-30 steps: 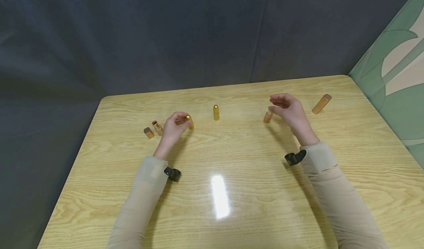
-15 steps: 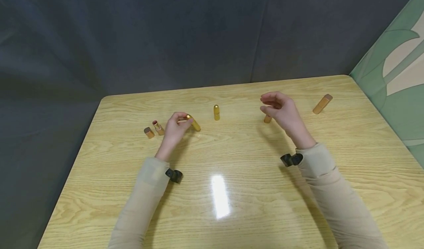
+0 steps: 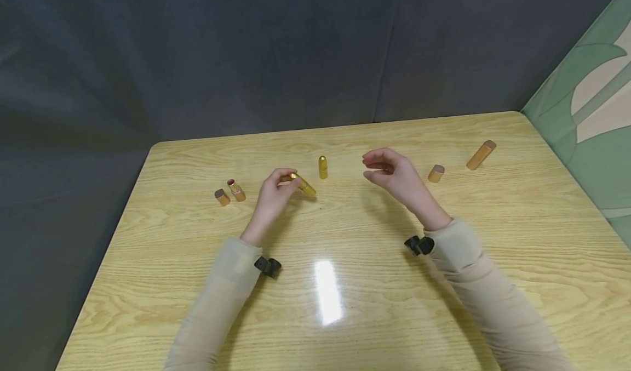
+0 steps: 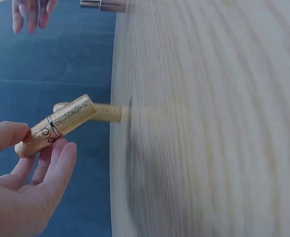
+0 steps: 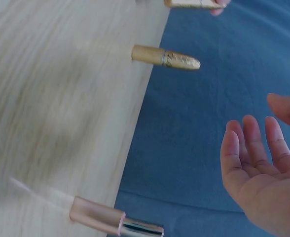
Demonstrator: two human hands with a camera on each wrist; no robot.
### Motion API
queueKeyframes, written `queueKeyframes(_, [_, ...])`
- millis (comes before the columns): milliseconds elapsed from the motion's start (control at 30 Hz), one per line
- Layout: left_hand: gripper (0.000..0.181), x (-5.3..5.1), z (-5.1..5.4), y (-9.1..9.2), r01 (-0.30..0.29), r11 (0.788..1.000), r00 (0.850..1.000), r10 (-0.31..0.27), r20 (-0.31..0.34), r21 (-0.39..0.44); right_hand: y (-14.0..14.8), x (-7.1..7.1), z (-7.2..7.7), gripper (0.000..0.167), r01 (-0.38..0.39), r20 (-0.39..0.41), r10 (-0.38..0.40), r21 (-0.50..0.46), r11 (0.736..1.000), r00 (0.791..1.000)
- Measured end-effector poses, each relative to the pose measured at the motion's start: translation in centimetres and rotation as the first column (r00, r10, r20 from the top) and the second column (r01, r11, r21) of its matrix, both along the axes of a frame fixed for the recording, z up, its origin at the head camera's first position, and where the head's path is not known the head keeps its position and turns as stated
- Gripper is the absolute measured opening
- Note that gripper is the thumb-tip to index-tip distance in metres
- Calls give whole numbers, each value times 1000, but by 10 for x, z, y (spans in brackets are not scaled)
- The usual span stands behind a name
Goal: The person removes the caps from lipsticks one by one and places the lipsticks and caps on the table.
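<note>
My left hand pinches a gold textured lipstick tube near its rounded end, thumb on one side and fingers on the other. The tube is tilted, and its flat end points right and down in the head view. Just right of it, a second gold lipstick tube stands upright on the table. My right hand hovers over the table with relaxed, slightly bent fingers and holds nothing. An uncapped rose-gold lipstick stands near it, hidden behind that hand in the head view.
At left stand a short rose-gold cap and an uncapped lipstick with a dark red tip. On the right are another short rose-gold cap and a long rose-gold tube. Dark cloth hangs behind the wooden table.
The left hand has moved right and tilted the gold tube further over. My right hand has shifted left, away from the rose-gold lipstick, uncovering the short cap on the right.
</note>
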State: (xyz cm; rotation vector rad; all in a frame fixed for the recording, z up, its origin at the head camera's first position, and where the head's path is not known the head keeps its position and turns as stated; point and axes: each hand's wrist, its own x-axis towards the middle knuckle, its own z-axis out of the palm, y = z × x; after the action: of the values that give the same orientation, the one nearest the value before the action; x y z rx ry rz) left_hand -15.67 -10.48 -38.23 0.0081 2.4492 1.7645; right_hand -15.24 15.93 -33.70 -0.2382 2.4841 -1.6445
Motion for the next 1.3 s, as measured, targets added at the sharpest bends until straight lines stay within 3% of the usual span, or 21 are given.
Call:
queueKeyframes(333, [37,5,-1,14,22,997,1000,-22,1,78,-14,2,-17,35,-65,10,65,14,998,998])
queueKeyframes(600, [36,6,2,18,13,992,1000,-13,2,122,-26,4,-29,33,-106,-34,107,26,994,994])
queueKeyframes(833, [35,8,3,24,4,987,1000,-7,18,158,-32,5,-34,34,-118,-36,121,84,990,992])
queueKeyframes(1300, [35,9,3,30,36,989,999,-41,26,145,-38,8,-38,39,-145,-21,147,96,985,989])
